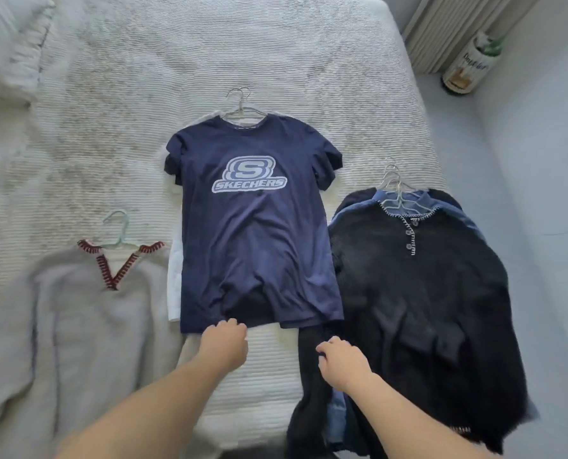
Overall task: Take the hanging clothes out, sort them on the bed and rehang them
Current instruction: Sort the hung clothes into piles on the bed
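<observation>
Lying flat on a ribbed, nubbly white bed cover (276,54): three piles of clothes, all on thin wire hangers. Navy cotton t-shirt (256,226) dead centre, smooth with a few soft creases, big pale-blue logo across the chest, hanger hook (239,94) poking out past the collar; more dark tees and something white peeking out from underneath. Fuzzy cream v-neck sweater (87,313) on the left, red stitched trim round the neckline, pale green hanger (118,226). Shaggy black cardigan (421,313) on the right with white blanket-stitch edging and small buttons, stacked over blue denim-looking layers, spilling off the bed's right edge.

Left hand (224,342) curled at the t-shirt's bottom hem, fingers bunched on the edge, looks like pinching the fabric. Right hand (342,362) down on a long black piece (309,352) trailing between the tee and the cardigan pile, fingers bent onto it; hard to say if actually gripping.

White pillow (7,44) up in the top left corner. Off the bed on the right: grey floor, white radiator (448,24), and a round labelled tin (471,67) standing beside it.
</observation>
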